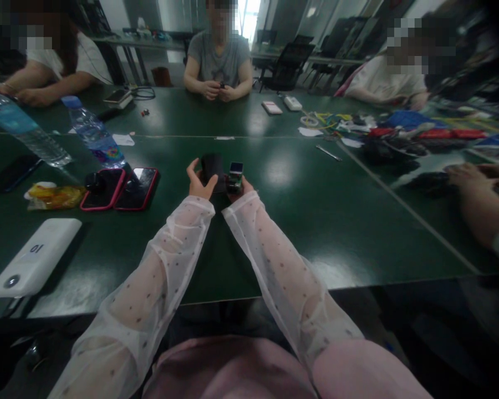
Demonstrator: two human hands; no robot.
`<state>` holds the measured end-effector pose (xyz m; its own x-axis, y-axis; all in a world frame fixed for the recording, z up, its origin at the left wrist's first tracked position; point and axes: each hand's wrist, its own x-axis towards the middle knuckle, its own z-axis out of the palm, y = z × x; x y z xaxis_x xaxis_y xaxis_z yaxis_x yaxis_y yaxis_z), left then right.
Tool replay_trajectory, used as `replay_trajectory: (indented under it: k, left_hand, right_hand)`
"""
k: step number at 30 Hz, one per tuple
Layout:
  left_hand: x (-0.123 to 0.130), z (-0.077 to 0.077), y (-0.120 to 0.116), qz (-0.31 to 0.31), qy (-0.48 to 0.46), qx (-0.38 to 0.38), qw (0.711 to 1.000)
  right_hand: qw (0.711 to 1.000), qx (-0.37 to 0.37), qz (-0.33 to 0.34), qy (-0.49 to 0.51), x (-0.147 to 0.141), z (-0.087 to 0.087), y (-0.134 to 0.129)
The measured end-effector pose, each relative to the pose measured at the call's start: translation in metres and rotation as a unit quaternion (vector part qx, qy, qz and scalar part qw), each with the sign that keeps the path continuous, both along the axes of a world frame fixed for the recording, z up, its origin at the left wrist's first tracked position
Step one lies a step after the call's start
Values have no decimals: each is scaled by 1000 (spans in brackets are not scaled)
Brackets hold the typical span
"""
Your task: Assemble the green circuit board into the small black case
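My left hand (202, 184) holds a flat black case (213, 170) upright over the green table (307, 238), its thumb across the near face. Right beside it, my right hand (243, 188) is closed on a small dark device (235, 176) with a green part and a small pale, screen-like top. The case and the device are side by side, close together; whether they touch is unclear. Most fingers of my right hand are hidden behind the device.
Two pink-edged phones (136, 189), a yellow packet (56, 197), a white power bank (35, 257) and two bottles (97, 136) stand or lie left. Cables (328, 119) and a metal tool (328, 153) are right. A person's hand (474, 194) rests at far right; people sit opposite.
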<state>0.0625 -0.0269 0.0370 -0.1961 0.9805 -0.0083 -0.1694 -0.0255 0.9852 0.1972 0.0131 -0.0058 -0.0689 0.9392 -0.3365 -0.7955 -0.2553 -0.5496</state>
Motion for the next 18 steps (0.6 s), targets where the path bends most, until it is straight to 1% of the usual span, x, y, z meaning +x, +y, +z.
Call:
replay_trajectory:
  k: [1, 2, 3, 4, 6, 8, 9, 11, 14, 18]
  left_hand:
    - [-1, -5, 6, 19, -33, 0, 999]
    - [-3, -9, 11, 39, -69, -14, 997]
    - [-4, -12, 16, 43, -111, -39, 992]
    - [-6, -14, 19, 40, -161, -56, 985]
    - [-10, -17, 21, 4, -257, -105, 961]
    - [-14, -17, 20, -19, -328, -152, 932]
    - [-16, -18, 19, -12, -350, -164, 922]
    - [-19, -20, 18, -2, -375, -167, 912]
    - [-20, -26, 20, -3, -389, -164, 907]
    - [-19, -30, 24, -11, -380, -155, 912]
  right_hand:
    - [1000, -15, 4, 10, 2, 3, -1]
    - [999, -28, 6, 20, 4, 5, -3]
    - [999, -39, 5, 26, 5, 8, -4]
    - [999, -42, 3, 30, 6, 9, -5]
    - [998, -47, 2, 38, 6, 12, -7]
    - [998, -54, 4, 45, 5, 14, -8]
    - [997, -55, 5, 47, 5, 14, -8]
    - [997, -55, 7, 46, 4, 15, -8]
    - [998, -56, 4, 41, 4, 15, -8]
    - [997, -57, -3, 46, 5, 14, -9]
